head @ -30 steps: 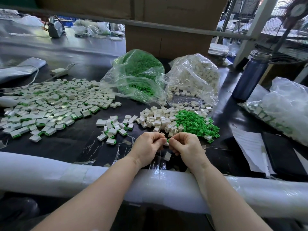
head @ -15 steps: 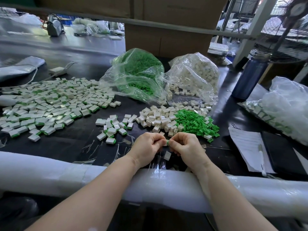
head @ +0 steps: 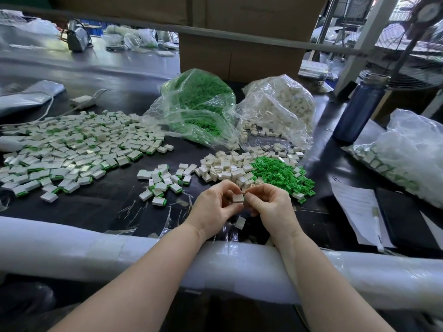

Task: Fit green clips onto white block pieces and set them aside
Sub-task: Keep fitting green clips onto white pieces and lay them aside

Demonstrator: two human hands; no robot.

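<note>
**K:** Black bench (head: pixel 100 207), foam-wrapped front rail (head: pixel 72 245). Loose white blocks (head: pixel 225 168) and loose green clips (head: pixel 280 173) piled just beyond the hands, bag of clips (head: pixel 199 101) and bag of blocks (head: pixel 280 104) behind them. Big spread of finished pieces (head: pixel 72 144) at far left, a smaller cluster (head: pixel 165 183) nearer the middle.

**M:** Hands?

**K:** Left hand (head: pixel 215 207) curled, pinching one white block (head: pixel 237 198) between thumb and fingertips. Right hand (head: pixel 271 207) curled against that block's right edge, where a sliver of green clip (head: pixel 245 198) shows.

**M:** Delta vs a second ago?

**K:** Earlier the fingers of both hands were closed tight together, part almost fully covered, only a speck of green visible. Now they've opened up a bit and the block's flat face shows. Hands sit in roughly the same spot over the bench.

**M:** So the clip is seated?

**K:** Likely in or nearly so, since green shows only at the edge. Can't confirm it's fully home, fingers cover the joint.

**M:** Next?

**K:** My guess: left hand carries it over to the finished cluster, right hand goes for a fresh clip. One stray block (head: pixel 240 222) lies on the bench under the hands.
</note>
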